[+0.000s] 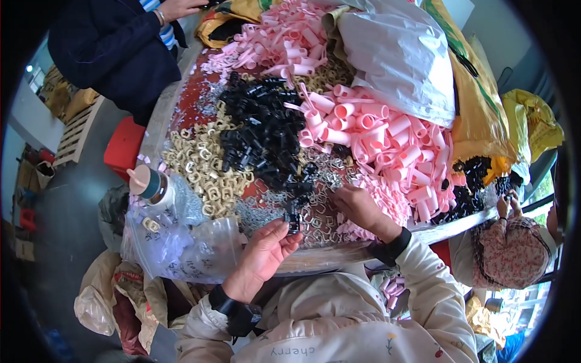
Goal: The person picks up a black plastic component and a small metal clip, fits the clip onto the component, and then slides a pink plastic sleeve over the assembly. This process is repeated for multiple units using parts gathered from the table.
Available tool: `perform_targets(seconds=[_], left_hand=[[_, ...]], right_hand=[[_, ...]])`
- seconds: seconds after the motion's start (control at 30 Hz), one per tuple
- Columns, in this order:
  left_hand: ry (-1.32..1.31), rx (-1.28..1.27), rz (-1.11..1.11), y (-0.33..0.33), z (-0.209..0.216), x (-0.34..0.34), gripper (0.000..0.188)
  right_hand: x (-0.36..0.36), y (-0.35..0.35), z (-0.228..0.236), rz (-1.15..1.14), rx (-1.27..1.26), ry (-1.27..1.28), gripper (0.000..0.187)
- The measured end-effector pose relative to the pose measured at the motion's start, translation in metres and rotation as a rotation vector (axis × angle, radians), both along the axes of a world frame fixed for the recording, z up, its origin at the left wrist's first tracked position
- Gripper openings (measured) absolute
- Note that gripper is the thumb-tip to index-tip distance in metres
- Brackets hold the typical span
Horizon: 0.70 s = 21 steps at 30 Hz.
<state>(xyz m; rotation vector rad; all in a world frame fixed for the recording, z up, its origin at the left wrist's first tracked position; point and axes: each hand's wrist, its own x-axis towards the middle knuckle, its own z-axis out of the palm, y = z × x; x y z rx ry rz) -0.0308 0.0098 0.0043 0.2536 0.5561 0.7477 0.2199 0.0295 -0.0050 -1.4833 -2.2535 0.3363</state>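
My left hand is at the near edge of the table, palm up. Its thumb and fingertips pinch a small black plastic part. To its right, my right hand has its fingers bent together over bent silvery metal clips; whatever lies between those fingertips is hidden. A heap of similar black plastic parts spreads up the middle of the table. Pink plastic tubes with straps are piled to its right, and smaller flat pink pieces lie beside my right hand.
Cream-coloured ring pieces and small grey metal bits lie left of centre. A lidded bottle and clear plastic bags occupy the left corner. A white sack leans over the pink pile. Co-workers sit at upper left and far right.
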Motion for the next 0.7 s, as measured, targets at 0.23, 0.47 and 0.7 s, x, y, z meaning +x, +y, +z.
perform_targets(seconds=[0.23, 0.47, 0.7], left_hand=[[0.009, 0.020, -0.056, -0.001, 0.000, 0.017, 0.011], [0.015, 0.030, -0.055, 0.002, -0.008, 0.040, 0.015], [-0.050, 0.050, 0.003, -0.002, -0.012, 0.049, 0.015]], right_hand=[[0.003, -0.008, 0.006, -0.346, -0.399, 0.666, 0.007], [-0.010, -0.023, 0.010, -0.274, -0.528, 0.979, 0.006], [-0.028, -0.033, 0.027, -0.141, -0.577, 0.963, 0.006]])
